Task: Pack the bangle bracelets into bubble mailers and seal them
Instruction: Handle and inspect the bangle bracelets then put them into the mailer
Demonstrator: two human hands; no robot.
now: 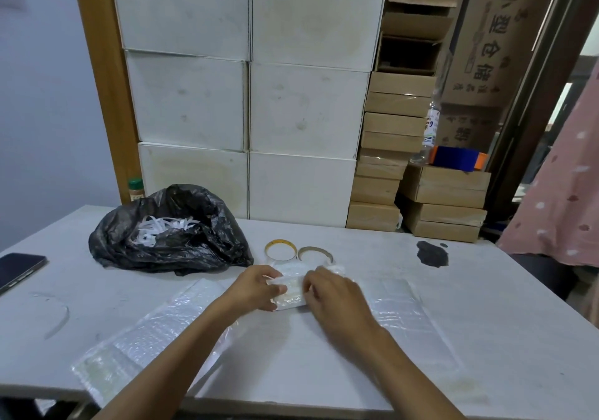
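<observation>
Gripping bubble mailer [289,297] at nine and three o'clock with left hand [256,286] and right hand [330,293]; bangles [280,242] at twelve o'clock on white worktop [486,306], boxes [301,111] stacked behind.

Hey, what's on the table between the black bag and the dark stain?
In the head view, two bangles lie there side by side: a yellow bangle and a grey bangle.

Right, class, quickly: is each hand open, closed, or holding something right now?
Left hand: grips the left end of the small bubble mailer.
Right hand: pinches the same mailer's right end.
</observation>
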